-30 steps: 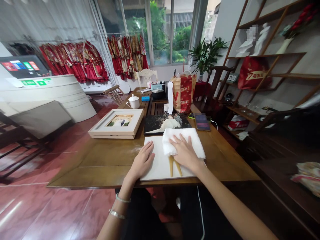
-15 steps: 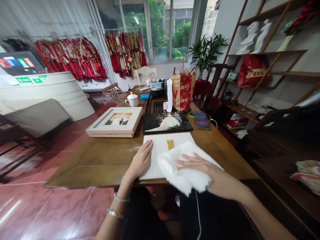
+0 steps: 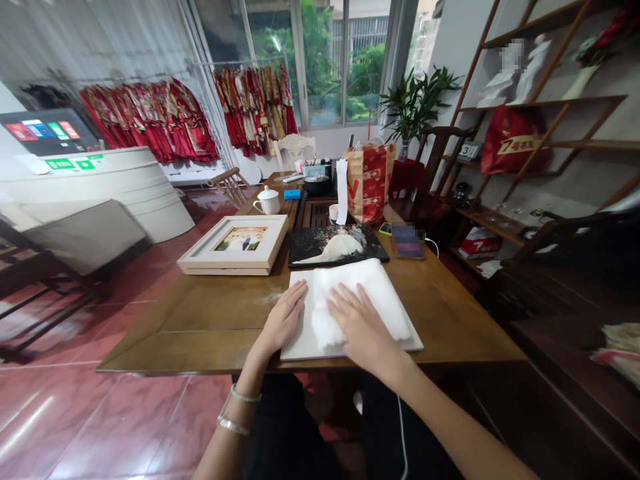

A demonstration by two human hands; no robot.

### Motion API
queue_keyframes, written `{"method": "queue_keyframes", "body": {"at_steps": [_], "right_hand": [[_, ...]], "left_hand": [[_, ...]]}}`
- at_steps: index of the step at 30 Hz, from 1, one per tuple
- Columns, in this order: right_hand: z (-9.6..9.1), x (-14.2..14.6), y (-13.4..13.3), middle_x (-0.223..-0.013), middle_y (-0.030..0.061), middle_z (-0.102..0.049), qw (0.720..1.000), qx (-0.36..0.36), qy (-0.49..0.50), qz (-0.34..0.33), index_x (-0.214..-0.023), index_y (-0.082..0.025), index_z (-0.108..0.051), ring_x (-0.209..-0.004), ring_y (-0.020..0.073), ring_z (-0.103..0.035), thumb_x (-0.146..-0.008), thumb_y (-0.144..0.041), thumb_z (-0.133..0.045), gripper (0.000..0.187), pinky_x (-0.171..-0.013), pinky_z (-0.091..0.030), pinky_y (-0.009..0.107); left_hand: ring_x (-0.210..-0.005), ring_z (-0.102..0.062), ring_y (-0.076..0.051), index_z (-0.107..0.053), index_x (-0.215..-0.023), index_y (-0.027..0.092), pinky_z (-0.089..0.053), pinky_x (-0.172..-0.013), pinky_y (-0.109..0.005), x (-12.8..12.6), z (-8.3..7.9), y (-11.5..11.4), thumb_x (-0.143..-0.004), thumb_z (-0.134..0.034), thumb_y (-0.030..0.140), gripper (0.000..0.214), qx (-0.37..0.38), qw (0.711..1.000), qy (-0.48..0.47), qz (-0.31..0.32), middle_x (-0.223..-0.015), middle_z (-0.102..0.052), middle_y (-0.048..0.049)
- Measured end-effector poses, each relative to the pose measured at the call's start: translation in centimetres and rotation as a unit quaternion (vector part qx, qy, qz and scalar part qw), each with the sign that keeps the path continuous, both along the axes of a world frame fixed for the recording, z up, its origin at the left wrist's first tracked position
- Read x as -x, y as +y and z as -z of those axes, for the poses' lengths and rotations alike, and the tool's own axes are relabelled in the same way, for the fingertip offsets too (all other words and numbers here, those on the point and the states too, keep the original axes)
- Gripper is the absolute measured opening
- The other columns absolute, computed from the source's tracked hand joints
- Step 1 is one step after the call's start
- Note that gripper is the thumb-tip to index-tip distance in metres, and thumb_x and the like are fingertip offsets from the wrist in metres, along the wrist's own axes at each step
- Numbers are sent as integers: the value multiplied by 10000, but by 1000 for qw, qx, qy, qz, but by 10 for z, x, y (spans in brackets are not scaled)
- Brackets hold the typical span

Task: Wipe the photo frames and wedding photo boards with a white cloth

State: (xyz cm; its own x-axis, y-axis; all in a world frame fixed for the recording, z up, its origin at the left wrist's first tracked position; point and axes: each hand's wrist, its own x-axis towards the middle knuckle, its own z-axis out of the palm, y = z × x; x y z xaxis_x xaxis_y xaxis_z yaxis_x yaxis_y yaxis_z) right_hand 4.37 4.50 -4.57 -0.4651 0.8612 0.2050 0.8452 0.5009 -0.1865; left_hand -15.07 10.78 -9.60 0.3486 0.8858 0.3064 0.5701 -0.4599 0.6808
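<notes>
On the table's near side lies a flat white board (image 3: 302,340), partly covered by a white cloth (image 3: 383,293). My left hand (image 3: 286,316) rests flat along the board's left edge, fingers stretched out. Fingers spread, my right hand (image 3: 361,332) presses on the cloth near its middle without gripping it. The small yellow patch on the board is out of sight, with the cloth over that area.
Behind the board lies a dark picture panel (image 3: 325,247) with a white dress on it. A pale framed picture (image 3: 235,243) stands left, a phone (image 3: 408,241) right. Farther back are a lidded white cup (image 3: 269,200) and a paper bag (image 3: 371,183) on the wooden table (image 3: 200,333).
My right hand has moved left and forward with the cloth, which now lies flatter on the board and covers the yellow patch. My left hand stays on the board's left edge.
</notes>
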Motion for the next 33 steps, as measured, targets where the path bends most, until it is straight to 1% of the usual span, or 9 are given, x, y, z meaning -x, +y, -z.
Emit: {"method": "queue_keyframes", "body": {"at_steps": [4,7,10,13,19,22,25,29,33], "right_hand": [[-6,-9,-33,-1417,120,-408,990,49,33,-124,-1297,-84,-465,-1369,238,-203,-638,-74,-500,660,-1144,-53,429],[-15,-30,-49,-1378,30,-475,981,97,74,-148,-1277,-181,-504,-1349,185,-268,-638,-76,-482,648,-1146,-98,389],[-20,-50,-50,-1323,-18,-532,984,116,91,-97,-1243,-231,-544,-1318,170,-334,-612,-43,-447,666,-1136,-153,388],[-17,-55,-37,-1312,8,-543,992,94,83,-11,-1249,-194,-543,-1307,191,-352,-577,-14,-445,703,-1128,-178,397],[-7,-5,-6,-1325,128,-519,997,26,39,67,-1221,-93,-551,-1321,307,-296,-644,-76,-545,577,-1109,-173,484],[-6,26,-8,-1338,202,-478,999,13,19,32,-1229,-35,-525,-1328,332,-269,-688,-94,-537,545,-1107,-133,515],[-9,37,-25,-1351,205,-460,997,42,41,-46,-1247,-18,-505,-1340,323,-244,-687,-104,-522,567,-1119,-115,487],[-19,13,-54,-1340,71,-514,976,112,124,-138,-1244,-144,-536,-1335,231,-287,-657,-154,-538,587,-1137,-132,375],[-24,-23,-70,-1249,0,-598,976,112,149,-110,-1211,-219,-569,-1297,175,-367,-634,-91,-482,597,-1126,-187,361]], "left_hand": [[-1340,-338,-200,-497,-1288,186,-246,-1130,-410,0,2,1,-881,-353,218,433,-7,1000,-10,13,-1418,-425,-68],[-1347,-326,-195,-487,-1298,195,-254,-1126,-404,0,1,0,-885,-354,219,434,-11,1000,-9,15,-1426,-412,-64],[-1344,-332,-196,-499,-1287,160,-251,-1126,-409,-2,0,-1,-896,-330,219,430,-12,1000,10,0,-1419,-419,-88],[-1341,-338,-191,-508,-1277,148,-242,-1131,-406,-4,-1,-1,-893,-324,202,430,-10,1000,22,-6,-1414,-426,-92],[-1313,-387,-201,-540,-1241,163,-273,-1116,-403,-3,-2,-1,-880,-379,209,398,-13,998,-53,-11,-1388,-462,-82],[-1249,-471,-213,-535,-1247,167,-342,-1075,-397,-1,-6,-2,-869,-408,217,402,-14,993,-114,-29,-1342,-517,-84],[-1158,-553,-230,-538,-1244,149,-417,-1008,-380,0,-11,-5,-845,-459,245,418,15,988,-152,-40,-1279,-574,-102],[-1163,-552,-225,-551,-1217,140,-408,-1013,-370,-3,-15,-10,-901,-385,301,391,18,986,-159,-51,-1245,-599,-110],[-1169,-547,-247,-565,-1197,150,-416,-1005,-391,-7,-15,-12,-859,-487,316,384,4,998,-59,-36,-1243,-599,-118]]}}
